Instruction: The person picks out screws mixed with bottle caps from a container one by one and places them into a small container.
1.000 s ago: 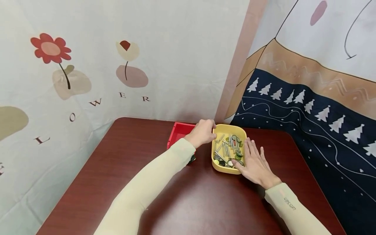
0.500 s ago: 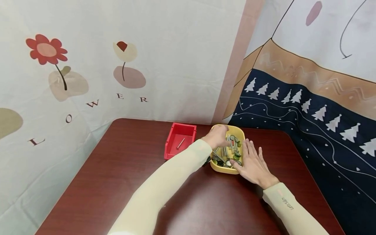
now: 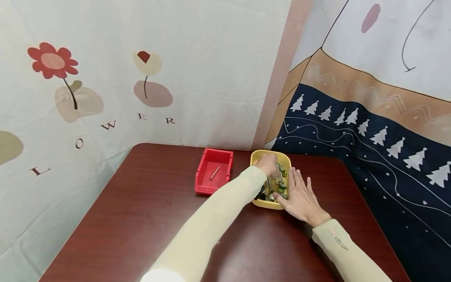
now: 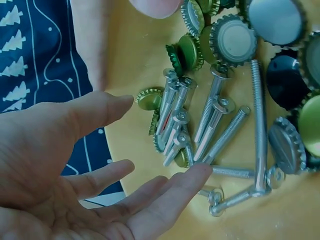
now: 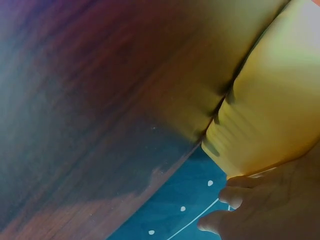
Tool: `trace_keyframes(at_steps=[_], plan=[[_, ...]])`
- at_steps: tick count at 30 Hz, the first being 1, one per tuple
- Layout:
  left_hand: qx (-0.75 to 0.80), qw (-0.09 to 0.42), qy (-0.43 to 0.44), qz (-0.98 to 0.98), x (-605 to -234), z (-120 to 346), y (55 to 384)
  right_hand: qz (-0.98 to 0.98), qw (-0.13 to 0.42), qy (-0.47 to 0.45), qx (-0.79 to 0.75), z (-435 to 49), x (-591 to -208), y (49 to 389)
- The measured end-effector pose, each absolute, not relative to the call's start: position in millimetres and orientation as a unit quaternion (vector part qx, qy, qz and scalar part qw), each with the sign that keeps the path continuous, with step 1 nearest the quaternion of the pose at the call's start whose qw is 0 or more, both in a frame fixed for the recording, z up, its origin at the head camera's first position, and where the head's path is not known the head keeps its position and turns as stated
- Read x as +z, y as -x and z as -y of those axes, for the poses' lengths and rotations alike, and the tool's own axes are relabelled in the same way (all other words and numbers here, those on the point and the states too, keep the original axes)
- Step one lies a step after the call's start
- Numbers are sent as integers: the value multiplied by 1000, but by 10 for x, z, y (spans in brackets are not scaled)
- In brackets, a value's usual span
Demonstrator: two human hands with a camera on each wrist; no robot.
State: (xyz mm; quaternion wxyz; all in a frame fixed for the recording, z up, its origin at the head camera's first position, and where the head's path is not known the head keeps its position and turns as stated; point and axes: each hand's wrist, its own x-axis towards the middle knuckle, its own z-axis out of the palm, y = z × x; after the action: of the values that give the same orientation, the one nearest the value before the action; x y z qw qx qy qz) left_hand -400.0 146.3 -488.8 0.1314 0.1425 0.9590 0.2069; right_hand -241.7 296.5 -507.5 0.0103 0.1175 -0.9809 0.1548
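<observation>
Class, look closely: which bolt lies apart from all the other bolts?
The single bolt in the red bin; the other visible bolts lie together in the yellow container.

Remote head feed, background only. I see a desk in dark red-brown wood grain, far corners rounded. Behind its far edge hangs pale cloth, creased at lower left, printed with a red flower, a smaller cream bloom and dark letters L, O, W, E, R. A pink band borders it at right. Beyond: navy cloth, white trees, tan strip above. I note soft glare on the near desk surface.
</observation>
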Motion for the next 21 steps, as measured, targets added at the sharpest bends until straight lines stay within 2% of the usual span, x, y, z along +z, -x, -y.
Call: trace_keyframes(at_steps=[8,21], plan=[[191,107,-118,-969,-4909,-1617,3997,982,14,-115,150,-2954,-5051,2414],[152,133,-54,-978,-4875,-1730,3878,981,7,-123,150,-2915,-5027,2416]])
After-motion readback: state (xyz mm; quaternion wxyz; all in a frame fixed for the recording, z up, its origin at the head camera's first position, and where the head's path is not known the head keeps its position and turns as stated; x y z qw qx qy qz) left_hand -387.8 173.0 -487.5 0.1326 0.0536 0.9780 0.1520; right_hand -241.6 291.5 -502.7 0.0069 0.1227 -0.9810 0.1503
